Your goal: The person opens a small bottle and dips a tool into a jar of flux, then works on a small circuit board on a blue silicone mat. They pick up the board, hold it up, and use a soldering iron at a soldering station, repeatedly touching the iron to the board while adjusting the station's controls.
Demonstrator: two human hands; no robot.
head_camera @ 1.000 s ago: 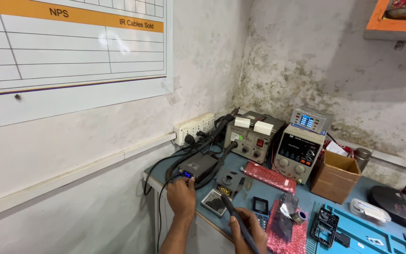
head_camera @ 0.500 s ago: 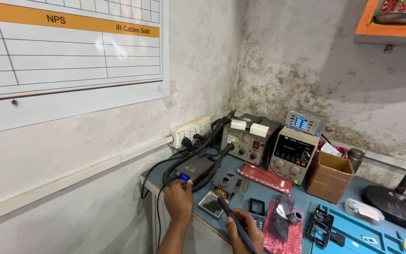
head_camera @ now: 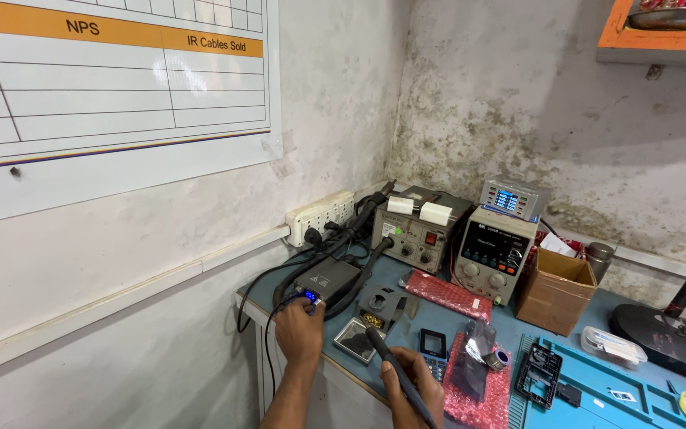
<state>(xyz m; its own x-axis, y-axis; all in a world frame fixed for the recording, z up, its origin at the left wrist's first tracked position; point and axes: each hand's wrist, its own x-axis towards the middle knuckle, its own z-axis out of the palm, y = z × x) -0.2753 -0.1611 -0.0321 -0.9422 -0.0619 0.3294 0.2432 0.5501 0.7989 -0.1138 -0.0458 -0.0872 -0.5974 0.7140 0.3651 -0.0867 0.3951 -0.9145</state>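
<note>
**Iron in one hand, station under the other**

My right hand (head_camera: 414, 381) has its grip closed around the soldering iron handle (head_camera: 395, 372), a dark pen-shaped thing, with the tip end pointing up and away from me toward the small square tin of brass wool (head_camera: 355, 340) just beside it. My left hand (head_camera: 299, 330) is stretched out to the front edge of the little dark soldering station (head_camera: 325, 280), fingers bent down right at its glowing blue display (head_camera: 310, 295). Can't honestly tell if that grip is pinching a button or just resting on it, the fingertips are hidden from up here.

Just past the tin there's a grey iron stand (head_camera: 381, 302) and a small black phone frame (head_camera: 433, 345) lying flat. A pink bubble-wrap sheet (head_camera: 478, 381) sits by my right hand with some small parts on top, and another red-pink piece (head_camera: 448, 292) lies further back.

Behind that, against the wall, a grey hot-air rework box (head_camera: 418, 234) with two white blocks on top, then a white bench power supply (head_camera: 492, 254) with a smaller meter stacked on it. An open cardboard box (head_camera: 553, 290) is just beside the supply. A white power strip (head_camera: 321, 216) is mounted on the wall with black cables running down to the station. The desk (head_camera: 518, 334) is blue-grey, with a blue work mat (head_camera: 597, 389) off to the right and a whiteboard chart (head_camera: 113, 79) up on the left wall
</note>
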